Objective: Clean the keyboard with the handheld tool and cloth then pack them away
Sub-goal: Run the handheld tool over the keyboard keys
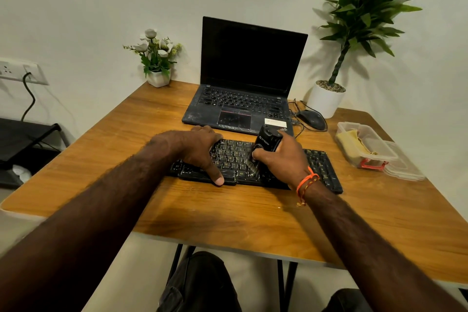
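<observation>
A black keyboard (321,167) lies across the wooden desk (228,210) in front of me. My left hand (200,149) rests on its left half, fingers over the far edge and thumb on the near edge. My right hand (281,159) grips a black handheld cleaning tool (267,143), whose clear nozzle points down onto the keys at the keyboard's middle. A yellow cloth (353,142) lies inside a clear plastic box (379,152) at the right of the desk.
An open dark laptop (243,104) stands behind the keyboard, with a black mouse (311,119) and cable to its right. The box's lid (405,172) lies beside the box. A small flower pot (158,78) and a tall plant pot (325,99) stand at the back.
</observation>
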